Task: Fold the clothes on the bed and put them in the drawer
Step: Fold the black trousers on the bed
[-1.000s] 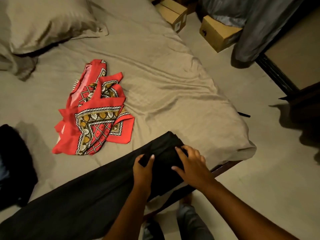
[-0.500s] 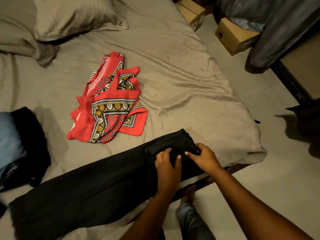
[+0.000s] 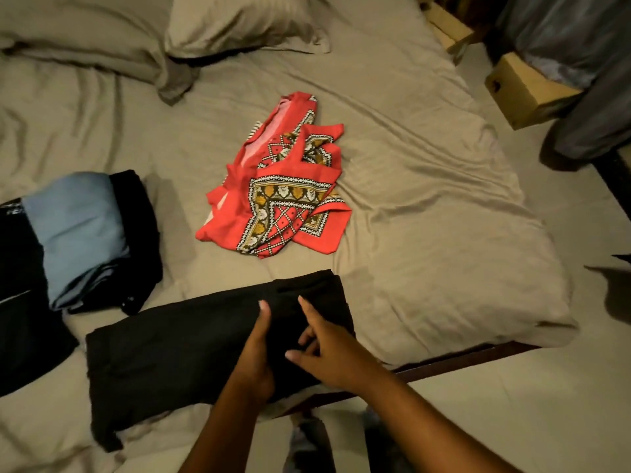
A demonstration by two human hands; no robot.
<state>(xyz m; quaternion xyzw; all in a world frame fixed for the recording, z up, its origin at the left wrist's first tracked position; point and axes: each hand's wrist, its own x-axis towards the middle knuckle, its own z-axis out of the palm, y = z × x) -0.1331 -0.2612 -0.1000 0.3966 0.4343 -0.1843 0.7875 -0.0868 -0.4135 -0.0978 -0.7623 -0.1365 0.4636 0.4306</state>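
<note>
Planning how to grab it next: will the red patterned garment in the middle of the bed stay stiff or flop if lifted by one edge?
Likely floppy: the red garment lies crumpled in soft overlapping folds, so it should drape. Probably light, since the cloth looks thin. Pushed, it would likely bunch on the wrinkled sheet rather than slide.

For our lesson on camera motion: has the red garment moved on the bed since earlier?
No. The red garment keeps its place below the pillow corner; only the camera shifted.
</note>
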